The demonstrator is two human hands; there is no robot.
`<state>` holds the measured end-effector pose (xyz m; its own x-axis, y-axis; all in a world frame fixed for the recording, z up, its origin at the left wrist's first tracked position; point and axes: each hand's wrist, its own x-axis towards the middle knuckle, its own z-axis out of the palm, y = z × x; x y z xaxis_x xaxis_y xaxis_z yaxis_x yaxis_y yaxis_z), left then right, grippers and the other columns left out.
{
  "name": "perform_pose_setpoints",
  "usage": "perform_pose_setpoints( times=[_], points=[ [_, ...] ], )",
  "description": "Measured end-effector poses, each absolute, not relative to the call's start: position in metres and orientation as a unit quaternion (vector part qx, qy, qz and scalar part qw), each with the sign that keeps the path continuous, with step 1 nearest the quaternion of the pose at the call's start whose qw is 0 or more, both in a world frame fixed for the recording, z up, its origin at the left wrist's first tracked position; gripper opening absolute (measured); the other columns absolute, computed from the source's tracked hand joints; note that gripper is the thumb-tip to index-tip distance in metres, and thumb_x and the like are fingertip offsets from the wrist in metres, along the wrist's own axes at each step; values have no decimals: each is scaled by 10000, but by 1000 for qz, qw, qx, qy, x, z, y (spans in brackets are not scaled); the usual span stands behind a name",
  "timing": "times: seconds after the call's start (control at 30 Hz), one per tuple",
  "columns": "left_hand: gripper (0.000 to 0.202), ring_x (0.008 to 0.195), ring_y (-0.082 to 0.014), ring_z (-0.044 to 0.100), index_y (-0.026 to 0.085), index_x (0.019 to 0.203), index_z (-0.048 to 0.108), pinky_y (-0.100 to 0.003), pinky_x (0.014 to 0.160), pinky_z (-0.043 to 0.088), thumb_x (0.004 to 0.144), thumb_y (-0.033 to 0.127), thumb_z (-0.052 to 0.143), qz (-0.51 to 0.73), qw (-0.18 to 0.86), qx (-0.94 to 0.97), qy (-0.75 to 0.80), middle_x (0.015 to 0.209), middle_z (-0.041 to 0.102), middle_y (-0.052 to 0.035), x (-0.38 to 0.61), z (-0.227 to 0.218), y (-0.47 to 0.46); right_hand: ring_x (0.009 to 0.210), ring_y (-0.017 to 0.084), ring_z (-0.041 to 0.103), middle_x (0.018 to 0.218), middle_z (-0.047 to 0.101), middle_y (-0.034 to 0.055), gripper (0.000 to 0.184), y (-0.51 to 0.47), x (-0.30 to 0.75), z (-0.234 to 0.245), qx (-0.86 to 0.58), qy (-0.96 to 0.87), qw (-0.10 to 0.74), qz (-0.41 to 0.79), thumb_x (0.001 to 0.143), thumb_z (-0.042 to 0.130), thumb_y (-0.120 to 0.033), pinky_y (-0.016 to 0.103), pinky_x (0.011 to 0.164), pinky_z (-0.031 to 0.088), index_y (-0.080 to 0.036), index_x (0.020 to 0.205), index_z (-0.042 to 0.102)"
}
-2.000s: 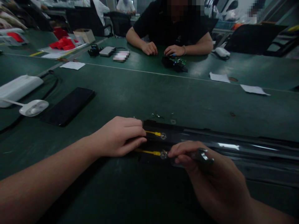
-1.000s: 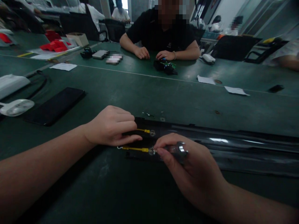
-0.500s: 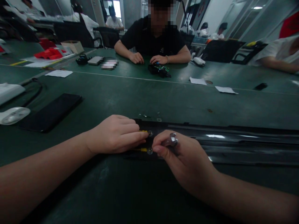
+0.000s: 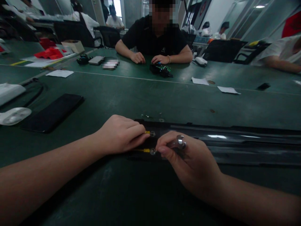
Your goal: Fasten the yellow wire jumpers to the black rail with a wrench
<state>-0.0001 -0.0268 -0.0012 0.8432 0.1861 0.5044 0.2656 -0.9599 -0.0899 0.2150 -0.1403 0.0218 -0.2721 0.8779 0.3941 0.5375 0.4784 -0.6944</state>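
Observation:
A long black strip [image 4: 235, 144] lies across the green table [image 4: 164, 100] in front of me. At its left end are two yellow-sleeved wires with ring terminals [image 4: 152, 151]. My left hand [image 4: 121, 134] rests fingers-down on that end, pressing on the yellow wires. My right hand [image 4: 188, 160] is closed around a small shiny metal tool [image 4: 179, 142], its fingertips at the lower ring terminal.
A black phone [image 4: 51, 113] and a white device [image 4: 14, 115] lie at the left. Small screws [image 4: 152, 117] sit behind the strip. Across the table a person in black rests both hands by a circuit board part [image 4: 162, 69]. Paper slips [image 4: 227, 90] lie at the right.
The view has tilted up and shifted. My right hand has drawn in toward the lower ring terminal with the metal tool, and my left hand has slid a little right over the yellow wires.

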Motion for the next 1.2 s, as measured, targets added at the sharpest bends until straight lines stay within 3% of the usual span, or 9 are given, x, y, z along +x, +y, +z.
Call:
perform_pose_setpoints(
  times=[0.2, 0.47, 0.83, 1.2],
  points=[
    [354, 474, -119, 508, 186, 668, 542, -282, 484, 322, 1004, 282, 485, -247, 102, -954, -140, 566, 567, 26, 1, -1, -29, 691, 110, 640, 808, 666, -6, 171, -141, 216, 23, -468, -767, 387, 208, 995, 505, -86, 225, 641, 490, -191, 921, 619],
    [264, 461, -122, 535, 188, 749, 592, -264, 471, 327, 978, 272, 492, -244, 113, -948, -168, 557, 587, 34, 2, -1, -35, 709, 98, 639, 820, 661, -10, 173, -140, 217, 23, -457, -771, 385, 222, 1003, 495, -87, 209, 653, 480, -172, 944, 633],
    [288, 489, -149, 586, 199, 749, 587, -276, 491, 351, 983, 354, 521, -234, 129, -941, -207, 588, 630, 16, 2, -1, -41, 729, 125, 652, 836, 683, 0, 169, -140, 217, 23, -458, -768, 374, 247, 1004, 500, -118, 240, 679, 502, -201, 931, 627],
    [286, 483, -180, 577, 196, 766, 589, -309, 488, 365, 1004, 299, 468, -225, 141, -939, -218, 591, 613, 12, 4, 4, -50, 722, 130, 640, 849, 681, 11, 156, -141, 220, 22, -447, -774, 377, 243, 1006, 499, -127, 253, 666, 496, -189, 949, 630]
  ],
)
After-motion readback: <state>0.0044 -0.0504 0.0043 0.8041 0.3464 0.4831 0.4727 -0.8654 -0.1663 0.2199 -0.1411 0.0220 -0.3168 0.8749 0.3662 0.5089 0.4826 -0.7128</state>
